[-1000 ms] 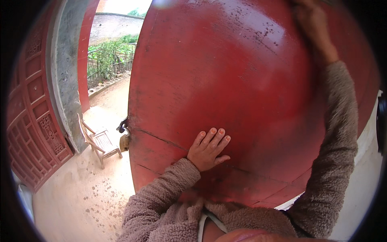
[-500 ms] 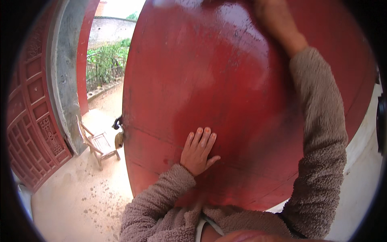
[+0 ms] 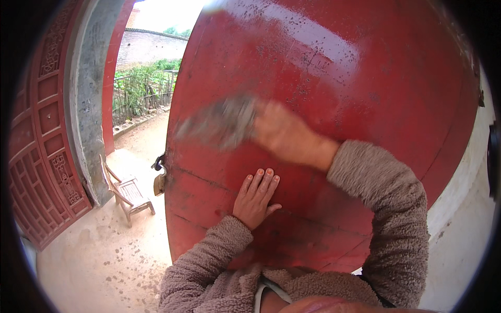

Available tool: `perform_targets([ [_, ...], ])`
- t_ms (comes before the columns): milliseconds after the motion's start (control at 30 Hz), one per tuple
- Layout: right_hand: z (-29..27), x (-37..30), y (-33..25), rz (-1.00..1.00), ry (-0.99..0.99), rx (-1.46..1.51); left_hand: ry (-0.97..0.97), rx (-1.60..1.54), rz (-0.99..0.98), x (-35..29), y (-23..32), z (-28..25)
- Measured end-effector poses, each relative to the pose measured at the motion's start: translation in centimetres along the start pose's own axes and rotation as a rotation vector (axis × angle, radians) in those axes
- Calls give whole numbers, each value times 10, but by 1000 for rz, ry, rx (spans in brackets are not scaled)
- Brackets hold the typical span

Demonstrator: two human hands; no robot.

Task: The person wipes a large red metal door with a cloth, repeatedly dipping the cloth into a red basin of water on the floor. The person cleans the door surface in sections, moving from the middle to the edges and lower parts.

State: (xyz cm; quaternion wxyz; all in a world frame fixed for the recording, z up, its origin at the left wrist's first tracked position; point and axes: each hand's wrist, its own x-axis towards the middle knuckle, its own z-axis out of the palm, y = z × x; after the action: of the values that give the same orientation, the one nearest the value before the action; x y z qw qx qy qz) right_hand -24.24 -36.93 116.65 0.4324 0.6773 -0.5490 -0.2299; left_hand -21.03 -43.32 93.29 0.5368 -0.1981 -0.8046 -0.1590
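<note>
A large red door [image 3: 313, 208] fills the middle of the view, its upper part shiny and dotted with dark specks. Flat against its lower half lies my left hand [image 3: 254, 201], fingers stretched out. Higher up, my right hand [image 3: 284, 133] is closed on a grey rag [image 3: 222, 122], which trails left across the door's surface. Both the rag and this hand are smeared by motion, so the single fingers do not show. A brass padlock [image 3: 159, 183] hangs from a dark ring at the door's left edge.
A small wooden chair [image 3: 130, 194] stands on the pale floor left of the door, near scattered wet spots [image 3: 128, 255]. Beyond it are a grey doorpost [image 3: 88, 94] and a carved red door leaf [image 3: 49, 135]. A fence with plants [image 3: 141, 91] shows outside.
My right hand has come down and left from the door's top, bringing the grey rag into view. My left hand stays in place on the door. The view has shifted slightly.
</note>
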Motion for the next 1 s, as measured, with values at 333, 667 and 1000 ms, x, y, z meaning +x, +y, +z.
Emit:
perform_targets([
  [333, -80, 18, 126, 385, 149, -457, -205, 20, -74, 1, 8, -26],
  [667, 39, 14, -15, 225, 49, -138, -275, -272, -103, -30, 35, -35],
  [1000, 5, 35, 30, 159, 11, -445, -509, -152, -563, -323, 3, -96],
])
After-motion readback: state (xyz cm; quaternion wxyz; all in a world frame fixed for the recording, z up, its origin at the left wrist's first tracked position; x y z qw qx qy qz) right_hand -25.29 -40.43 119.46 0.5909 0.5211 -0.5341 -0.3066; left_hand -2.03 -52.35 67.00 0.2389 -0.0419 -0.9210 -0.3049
